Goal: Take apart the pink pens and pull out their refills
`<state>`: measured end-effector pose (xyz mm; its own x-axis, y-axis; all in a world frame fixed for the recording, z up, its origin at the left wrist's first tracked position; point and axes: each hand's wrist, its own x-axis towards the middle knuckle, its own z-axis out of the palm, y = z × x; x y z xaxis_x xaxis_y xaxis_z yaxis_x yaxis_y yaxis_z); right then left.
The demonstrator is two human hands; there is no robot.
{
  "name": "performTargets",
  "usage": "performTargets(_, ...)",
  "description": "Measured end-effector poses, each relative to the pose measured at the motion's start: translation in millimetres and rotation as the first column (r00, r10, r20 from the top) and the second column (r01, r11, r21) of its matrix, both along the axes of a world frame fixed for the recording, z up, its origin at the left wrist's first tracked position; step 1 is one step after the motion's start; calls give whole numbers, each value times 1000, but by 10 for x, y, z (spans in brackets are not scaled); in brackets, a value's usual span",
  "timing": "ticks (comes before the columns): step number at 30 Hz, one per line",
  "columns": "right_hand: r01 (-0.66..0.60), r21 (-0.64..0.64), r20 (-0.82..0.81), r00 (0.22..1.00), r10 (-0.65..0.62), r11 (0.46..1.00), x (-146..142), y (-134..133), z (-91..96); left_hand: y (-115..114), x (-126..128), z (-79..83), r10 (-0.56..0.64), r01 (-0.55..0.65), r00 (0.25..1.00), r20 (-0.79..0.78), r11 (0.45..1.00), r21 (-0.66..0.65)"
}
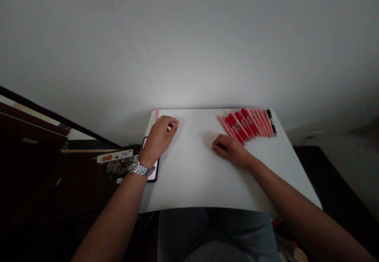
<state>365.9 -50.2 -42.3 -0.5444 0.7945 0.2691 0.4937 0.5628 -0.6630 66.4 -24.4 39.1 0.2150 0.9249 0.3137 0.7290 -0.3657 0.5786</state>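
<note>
My left hand [161,135] is over the left side of the white table [189,175], its thumb and forefinger tips together with a small gap behind them. Nothing shows between them. Just behind it a pink pen [157,114] lies at the table's left edge, partly hidden by the hand. My right hand [231,149] rests near the middle right with its fingers curled in, and no object is visible in it. Beyond its knuckles is a slanted row of several pink pens [260,123] and red pens [245,114], with a black pen [271,123] at the right end.
A phone [153,174] lies under my left wrist, which wears a metal watch [140,168]. The table's far edge meets a pale wall [189,48]. Left of the table are a white box with orange stickers [115,156] and dark clutter. A dark surface [328,179] stands at the right.
</note>
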Motion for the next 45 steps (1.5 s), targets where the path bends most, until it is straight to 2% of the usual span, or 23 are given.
performTargets(4, 0, 3, -7, 1000, 0, 1000, 3, 8, -5, -14, 138, -92, 5, 23, 980, 199, 990, -136)
performTargets(7, 2, -8, -11, 1000, -2, 1000, -2, 2, 6, -42, 250, -116, 15, 72, 930, 368, 972, -222)
performTargets(10, 0, -9, -11, 1000, 0, 1000, -7, -9, 25, -79, 376, -136, -7, 158, 884, 468, 946, -284)
performTargets(14, 2, -7, -3, 1000, -2, 1000, -15, -15, 45, -106, 544, -222, 30, 210, 813, 581, 916, -342)
performTargets(17, 2, -5, -4, 1000, -2, 1000, -19, -13, 53, -101, 665, -325, 76, 229, 741, 667, 905, -358)
performTargets(23, 1, -13, -25, 1000, -1, 1000, -25, -9, 68, -61, 893, -493, 161, 286, 543, 824, 887, -362)
performTargets(27, 12, -4, -35, 999, -12, 1000, -32, -10, 73, -46, 995, -572, 158, 316, 446, 881, 893, -320)
performTargets(32, 33, 7, -55, 998, -32, 999, -32, -12, 83, -53, 1048, -671, 159, 330, 378, 912, 897, -293)
performTargets(37, 88, -13, -84, 992, -89, 996, -26, -26, 127, -91, 1066, -706, 159, 388, 308, 938, 879, -276)
performTargets(42, 124, -61, -127, 983, -131, 990, -25, -73, 179, -143, 1086, -700, 136, 446, 275, 952, 859, -251)
performTargets(45, 158, -189, -216, 956, -198, 969, -42, -115, 214, -158, 1101, -705, 127, 458, 271, 954, 855, -244)
